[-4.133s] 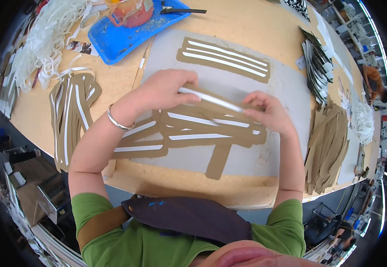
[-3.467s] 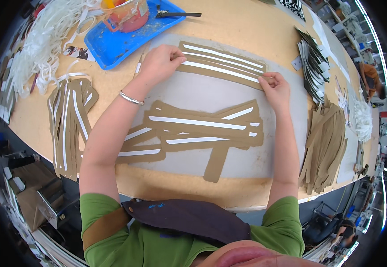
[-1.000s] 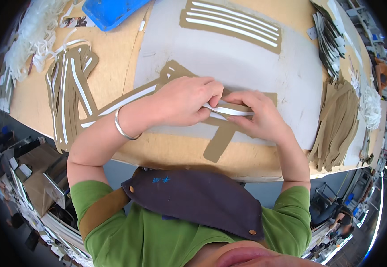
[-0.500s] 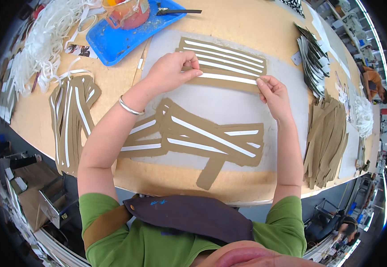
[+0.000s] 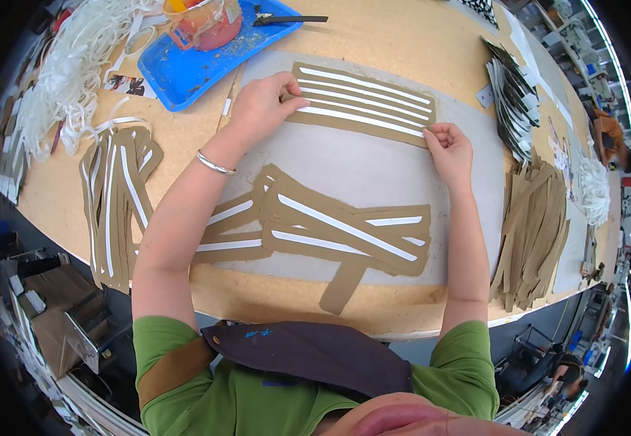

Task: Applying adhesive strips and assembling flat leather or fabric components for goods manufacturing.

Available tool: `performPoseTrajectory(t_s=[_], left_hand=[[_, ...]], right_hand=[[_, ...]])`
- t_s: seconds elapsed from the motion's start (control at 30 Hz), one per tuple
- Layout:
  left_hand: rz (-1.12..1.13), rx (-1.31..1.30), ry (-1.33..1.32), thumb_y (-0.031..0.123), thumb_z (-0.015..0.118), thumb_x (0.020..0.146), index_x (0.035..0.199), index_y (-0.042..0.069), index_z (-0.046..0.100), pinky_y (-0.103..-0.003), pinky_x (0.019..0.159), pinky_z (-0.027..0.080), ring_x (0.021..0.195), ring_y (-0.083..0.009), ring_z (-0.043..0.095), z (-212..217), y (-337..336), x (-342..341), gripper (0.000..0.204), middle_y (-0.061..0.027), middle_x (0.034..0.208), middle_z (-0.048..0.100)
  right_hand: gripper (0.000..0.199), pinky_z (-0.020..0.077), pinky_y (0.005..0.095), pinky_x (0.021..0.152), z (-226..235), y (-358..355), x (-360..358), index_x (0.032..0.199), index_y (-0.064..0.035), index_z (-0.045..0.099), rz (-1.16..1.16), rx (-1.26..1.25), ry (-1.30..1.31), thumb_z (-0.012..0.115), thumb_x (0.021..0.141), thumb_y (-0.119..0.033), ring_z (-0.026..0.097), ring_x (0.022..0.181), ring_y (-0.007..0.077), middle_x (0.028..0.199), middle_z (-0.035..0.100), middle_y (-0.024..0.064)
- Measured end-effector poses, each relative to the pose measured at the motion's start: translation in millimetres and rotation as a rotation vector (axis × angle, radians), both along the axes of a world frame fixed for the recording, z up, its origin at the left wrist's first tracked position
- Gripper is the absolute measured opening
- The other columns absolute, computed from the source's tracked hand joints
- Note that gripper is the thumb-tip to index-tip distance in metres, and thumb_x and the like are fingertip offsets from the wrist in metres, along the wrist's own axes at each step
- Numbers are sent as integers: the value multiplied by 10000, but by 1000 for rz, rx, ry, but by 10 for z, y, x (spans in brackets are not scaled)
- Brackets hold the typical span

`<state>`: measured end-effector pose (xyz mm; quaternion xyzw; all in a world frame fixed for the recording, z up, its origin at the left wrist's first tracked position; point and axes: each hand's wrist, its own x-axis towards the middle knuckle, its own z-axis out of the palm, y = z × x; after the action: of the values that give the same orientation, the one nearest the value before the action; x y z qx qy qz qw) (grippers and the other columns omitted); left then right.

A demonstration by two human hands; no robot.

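My left hand [image 5: 263,107] pinches the left end of a brown strip [image 5: 359,128] with a white band along its middle. Thumb and fingers of my right hand [image 5: 449,154] are closed on the strip's right end. It lies along the near side of several similar brown strips [image 5: 363,85] with white bands, set close together in a row on the grey mat [image 5: 373,163]. Nearer to me on the mat is a loose, crossed heap of brown strips [image 5: 330,207] with white bands. One plain brown end [image 5: 343,285] sticks out over the mat's near edge.
At far left stand a blue tray [image 5: 192,76] with a reddish cup [image 5: 210,30], and tangled white tape [image 5: 76,65]. More banded strips [image 5: 116,203] lie left. To the right are a plain brown strip pile [image 5: 530,232] and dark strips [image 5: 508,98]. Other people are at far right.
Both hands have brought the banded strip up against the row and laid it flat. My left hand has shifted left and slightly down along it; my right hand has barely moved.
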<state>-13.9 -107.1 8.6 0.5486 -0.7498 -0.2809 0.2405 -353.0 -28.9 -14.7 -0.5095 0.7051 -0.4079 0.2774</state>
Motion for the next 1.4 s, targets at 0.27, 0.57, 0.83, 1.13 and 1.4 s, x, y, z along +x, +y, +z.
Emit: performPoseTrajectory(t_s=[0.27, 0.57, 0.83, 1.13, 1.4], left_hand=[[16, 12, 16, 276, 785, 799, 859, 65, 651, -325, 588, 450, 621, -176, 584, -41, -15, 19, 257, -39, 676, 641], [26, 29, 4, 293, 797, 797, 858, 72, 659, -274, 596, 451, 631, -106, 563, -52, -14, 19, 267, 7, 693, 626], [23, 37, 12, 280, 809, 779, 875, 71, 658, -277, 627, 467, 668, -114, 568, -74, -13, 45, 275, -5, 746, 622], [-525, -348, -18, 166, 824, 700, 960, 112, 649, -381, 785, 479, 918, -291, 574, 237, 628, 147, 318, -57, 918, 570], [-675, 113, -131, 140, 798, 704, 848, 117, 635, -407, 813, 489, 918, -280, 608, 224, 1207, 59, 219, -47, 891, 605]], right_hand=[[189, 488, 205, 650, -64, 9, -38, 949, -13, 674, -10, -19, 55, 755, 839, -144, 572, 661, 49, 756, 660, -7], [193, 495, 214, 656, -44, 16, -11, 949, -23, 680, -35, -8, 130, 760, 827, -149, 573, 662, 57, 751, 654, -9], [191, 462, 186, 619, 56, 31, 79, 968, -8, 664, -31, -4, 187, 760, 842, -115, 543, 654, 35, 729, 621, -29], [271, 477, 275, 657, 397, 383, 201, 1035, -100, 677, 95, -103, 351, 765, 780, -124, 558, 746, 138, 953, 653, 12], [256, 493, 348, 726, 499, 1117, 1073, 916, -129, 653, 807, -102, 460, 803, 709, -124, 572, 845, 246, 911, 588, 33]])
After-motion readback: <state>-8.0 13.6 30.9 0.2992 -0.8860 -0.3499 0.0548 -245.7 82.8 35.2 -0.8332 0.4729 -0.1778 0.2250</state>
